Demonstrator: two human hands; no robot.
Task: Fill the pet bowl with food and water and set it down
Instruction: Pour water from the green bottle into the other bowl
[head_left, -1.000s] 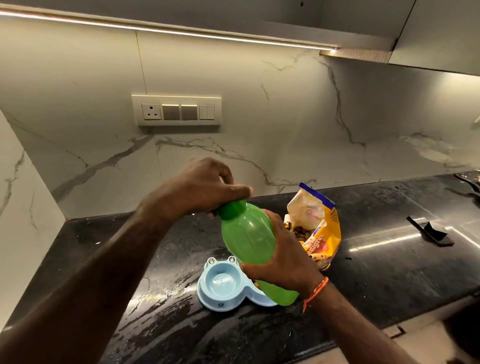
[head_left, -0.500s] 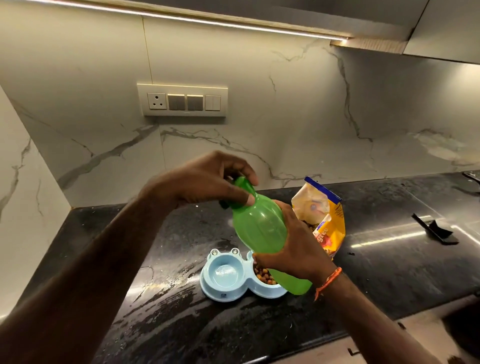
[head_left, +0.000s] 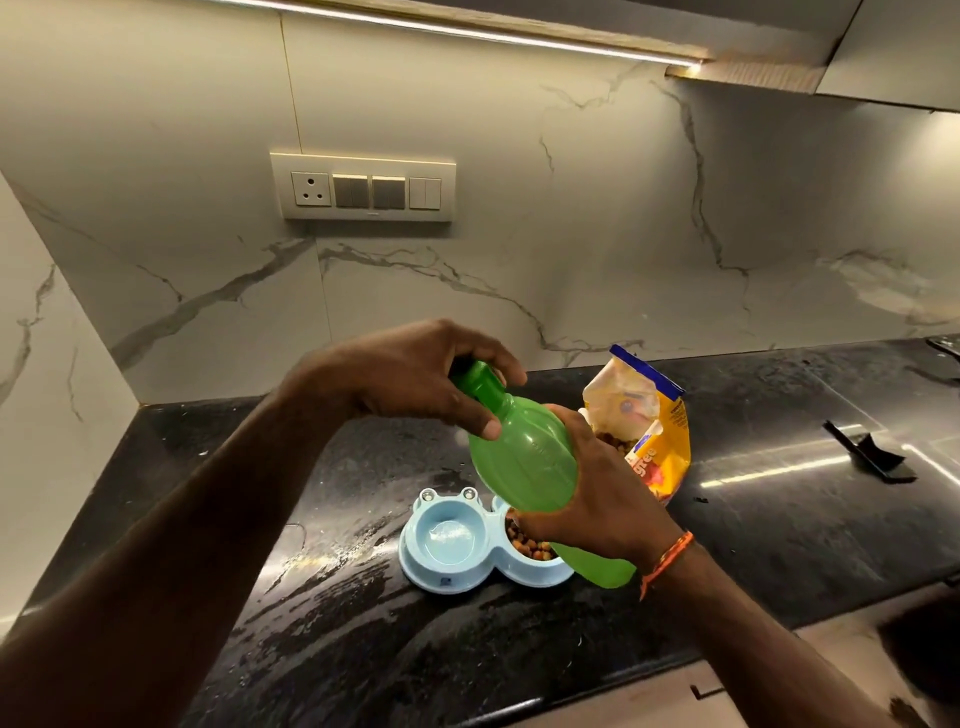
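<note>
You face a white marble-veined wall (head_left: 571, 249) with a switch panel (head_left: 363, 186). A light strip (head_left: 467, 31) glows above your black countertop (head_left: 779, 519).

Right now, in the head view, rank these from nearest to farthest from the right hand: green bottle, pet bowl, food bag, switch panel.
1. Green bottle: in the right hand itself, its fingers round the body.
2. Pet bowl: just below the hand, on the counter.
3. Food bag: close behind the hand; too close to call against the bowl.
4. Switch panel: up on the wall, far left.

Bare forearms, no sleeves; orange thread band (head_left: 667, 558) on rt wrist.
</note>
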